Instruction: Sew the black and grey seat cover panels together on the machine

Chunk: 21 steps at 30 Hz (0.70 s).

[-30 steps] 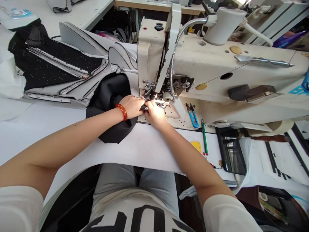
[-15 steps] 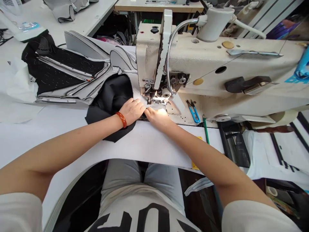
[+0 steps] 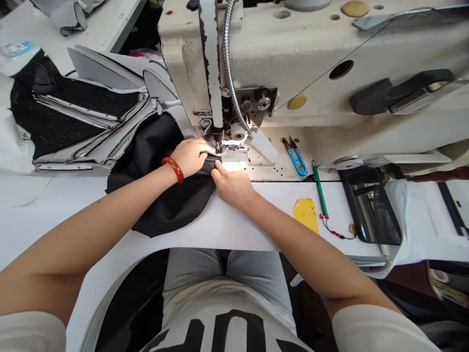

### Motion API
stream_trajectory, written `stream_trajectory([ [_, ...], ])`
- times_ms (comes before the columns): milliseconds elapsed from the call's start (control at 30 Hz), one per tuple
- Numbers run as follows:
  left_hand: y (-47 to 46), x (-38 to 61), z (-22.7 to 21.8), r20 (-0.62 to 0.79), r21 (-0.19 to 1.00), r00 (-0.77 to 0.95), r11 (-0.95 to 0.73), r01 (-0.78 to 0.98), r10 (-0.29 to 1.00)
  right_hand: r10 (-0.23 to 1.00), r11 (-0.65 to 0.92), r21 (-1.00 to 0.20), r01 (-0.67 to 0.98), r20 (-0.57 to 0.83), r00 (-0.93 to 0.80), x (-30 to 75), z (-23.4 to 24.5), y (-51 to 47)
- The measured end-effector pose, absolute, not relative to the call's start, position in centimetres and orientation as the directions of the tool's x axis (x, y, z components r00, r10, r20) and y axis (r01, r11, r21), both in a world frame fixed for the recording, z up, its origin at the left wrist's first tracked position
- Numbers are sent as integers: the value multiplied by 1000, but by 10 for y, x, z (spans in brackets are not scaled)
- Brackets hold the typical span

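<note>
A piece of black fabric (image 3: pixel 161 208) lies bunched on the white table, its upper right edge reaching the lit presser foot (image 3: pixel 219 146) of the sewing machine (image 3: pixel 190 63). My left hand (image 3: pixel 188 157), with a reddish bracelet at the wrist, grips the fabric just left of the foot; its fingertips are partly hidden. Close in front of the foot, my right hand (image 3: pixel 233 186) has curled fingers and pinches the fabric's right edge between thumb and forefinger. The needle itself is too small to make out.
Blue thread snips (image 3: pixel 296 159) lie on the machine bed. A green pencil-like stick (image 3: pixel 320 193) and a yellow card (image 3: pixel 306 214) are to the right, near a black tray (image 3: pixel 370 210). Stacked grey and black pieces (image 3: pixel 84 112) fill the left side.
The view has come closer to the machine. My hands have drawn slightly apart, and a folded strip of the black fabric now shows between them. More of the fabric spreads toward the table's front.
</note>
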State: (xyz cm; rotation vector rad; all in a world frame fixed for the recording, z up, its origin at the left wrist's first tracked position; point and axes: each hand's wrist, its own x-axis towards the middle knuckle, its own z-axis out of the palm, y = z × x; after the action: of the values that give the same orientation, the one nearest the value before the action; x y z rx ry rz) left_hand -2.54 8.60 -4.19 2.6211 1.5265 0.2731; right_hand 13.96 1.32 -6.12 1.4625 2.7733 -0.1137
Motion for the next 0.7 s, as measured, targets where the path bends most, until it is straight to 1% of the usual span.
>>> stream_trajectory([
  [67, 89, -26, -42, 99, 201, 452, -463, 863, 886, 839, 538, -71, 840, -46, -542, 139, -59, 14],
  [167, 91, -27, -40, 84, 185, 511, -517, 836, 855, 853, 515, -89, 853, -43, -520, 139, -57, 14],
  [300, 87, -26, -37, 82, 67, 626, -631, 773, 775, 855, 515, -89, 853, -19, -518, 138, -61, 15],
  [500, 80, -21, -32, 4, -92, 669, -666, 741, 743, 849, 528, -91, 845, 23, -528, 137, -68, 21],
  [600, 80, -21, -34, 41, -160, 684, -670, 724, 729, 844, 536, -99, 838, 34, -536, 137, -67, 22],
  [700, 80, -22, -34, 87, -213, 675, -648, 731, 733, 832, 552, -109, 827, 11, -554, 138, -65, 21],
])
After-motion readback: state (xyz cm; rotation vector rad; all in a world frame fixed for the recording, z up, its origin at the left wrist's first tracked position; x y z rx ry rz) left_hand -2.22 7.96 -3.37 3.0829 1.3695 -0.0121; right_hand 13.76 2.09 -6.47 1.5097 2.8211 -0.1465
